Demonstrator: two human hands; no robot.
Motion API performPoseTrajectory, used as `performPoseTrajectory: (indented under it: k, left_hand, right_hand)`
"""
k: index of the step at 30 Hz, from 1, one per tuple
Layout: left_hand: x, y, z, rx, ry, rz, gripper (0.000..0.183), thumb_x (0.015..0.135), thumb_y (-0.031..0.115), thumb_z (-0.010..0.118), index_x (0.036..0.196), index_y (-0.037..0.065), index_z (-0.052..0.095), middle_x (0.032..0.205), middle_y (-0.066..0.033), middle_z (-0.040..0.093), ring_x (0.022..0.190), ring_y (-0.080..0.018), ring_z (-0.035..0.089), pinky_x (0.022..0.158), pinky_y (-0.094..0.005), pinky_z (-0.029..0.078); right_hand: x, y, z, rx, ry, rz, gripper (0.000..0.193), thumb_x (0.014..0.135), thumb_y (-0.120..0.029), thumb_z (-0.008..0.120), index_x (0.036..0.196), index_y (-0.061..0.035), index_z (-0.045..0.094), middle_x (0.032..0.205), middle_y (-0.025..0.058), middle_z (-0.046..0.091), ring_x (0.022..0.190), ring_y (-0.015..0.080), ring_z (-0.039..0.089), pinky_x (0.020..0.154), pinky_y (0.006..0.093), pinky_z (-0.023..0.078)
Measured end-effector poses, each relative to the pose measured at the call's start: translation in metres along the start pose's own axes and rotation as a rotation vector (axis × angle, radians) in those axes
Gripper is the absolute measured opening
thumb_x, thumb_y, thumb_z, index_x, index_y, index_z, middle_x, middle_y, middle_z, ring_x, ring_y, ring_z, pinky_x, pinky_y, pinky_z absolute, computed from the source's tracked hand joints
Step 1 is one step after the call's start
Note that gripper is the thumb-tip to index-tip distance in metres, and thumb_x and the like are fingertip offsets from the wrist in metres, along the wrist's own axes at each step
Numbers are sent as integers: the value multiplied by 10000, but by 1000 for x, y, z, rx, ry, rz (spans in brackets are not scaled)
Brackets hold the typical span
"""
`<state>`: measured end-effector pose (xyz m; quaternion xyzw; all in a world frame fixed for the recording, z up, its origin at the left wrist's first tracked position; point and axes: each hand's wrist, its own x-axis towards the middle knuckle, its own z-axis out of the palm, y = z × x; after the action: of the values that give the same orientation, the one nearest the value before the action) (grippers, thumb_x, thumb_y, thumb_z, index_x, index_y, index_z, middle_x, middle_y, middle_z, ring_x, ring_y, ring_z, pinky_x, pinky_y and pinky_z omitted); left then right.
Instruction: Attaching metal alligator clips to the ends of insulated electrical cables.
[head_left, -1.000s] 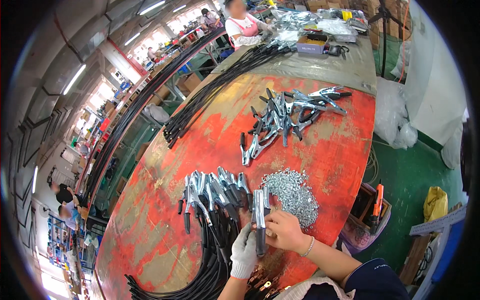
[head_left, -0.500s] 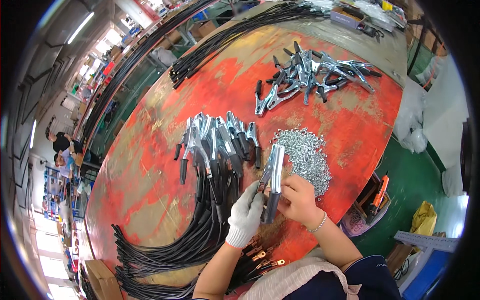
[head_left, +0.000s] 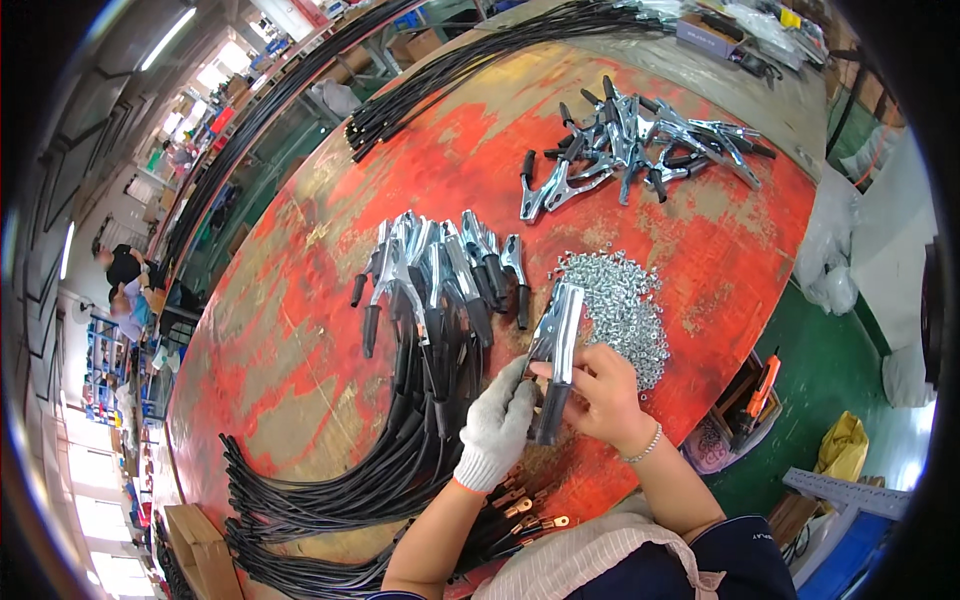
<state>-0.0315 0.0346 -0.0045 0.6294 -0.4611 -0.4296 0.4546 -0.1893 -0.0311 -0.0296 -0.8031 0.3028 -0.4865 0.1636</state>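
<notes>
A silver metal clamp with black handle grips [head_left: 566,325] stands between my hands, jaws pointing away from me. My left hand [head_left: 497,425], in a white knit glove, is closed around its left side near the handles. My bare right hand [head_left: 607,398] is on the clamp's right side, fingers bent and pressed to it; whether they hold a small part too is hidden. Just beyond my right hand lies a heap of small silver nuts or screws [head_left: 625,310]. To the left, finished-looking clamps [head_left: 440,265] lie bunched with black cables [head_left: 330,490] running from them.
Farther off on the red, worn table [head_left: 330,260] is a pile of loose clamps [head_left: 640,140]. Long black cables [head_left: 480,65] stretch along the far edge. Copper cable lugs [head_left: 520,508] lie close to my body. An orange-handled tool [head_left: 765,385] sits in a box at right.
The view has shifted slightly. My right fingers have moved a little up along the clamp, and my left hand keeps its hold.
</notes>
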Motion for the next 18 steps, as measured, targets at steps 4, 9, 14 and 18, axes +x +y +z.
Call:
performPoseTrajectory:
  k: [4,9,14,18]
  left_hand:
    - [-1,1,-5,113,0,84,360,977,88,481,1317,-24,512,883,-47,635,741,-79,595,653,-236,499]
    - [-1,12,-5,128,-67,50,378,968,98,470,1340,33,489,868,-118,652,729,-205,667,652,-329,537]
    - [-13,38,-41,484,-140,151,401,944,235,519,1297,47,524,1085,-214,639,954,-345,654,851,-395,509]
    - [-55,42,-128,368,287,4,393,928,214,572,1285,49,557,1142,-116,665,1056,-200,628,948,-337,475]
  right_hand:
    - [-11,12,-5,192,4,169,222,770,-147,728,961,-71,646,1004,74,625,833,253,610,704,351,490]
    - [-35,8,15,1227,18,796,715,1004,-461,401,1512,-3,193,1431,139,412,1327,191,387,1107,358,296]
    - [-3,-20,5,1310,123,964,502,972,-119,460,1435,11,316,1351,190,512,1253,260,492,1069,382,381]
    - [2,-28,19,1224,209,945,475,993,-144,451,1425,9,328,1334,171,525,1183,215,510,1037,364,390]
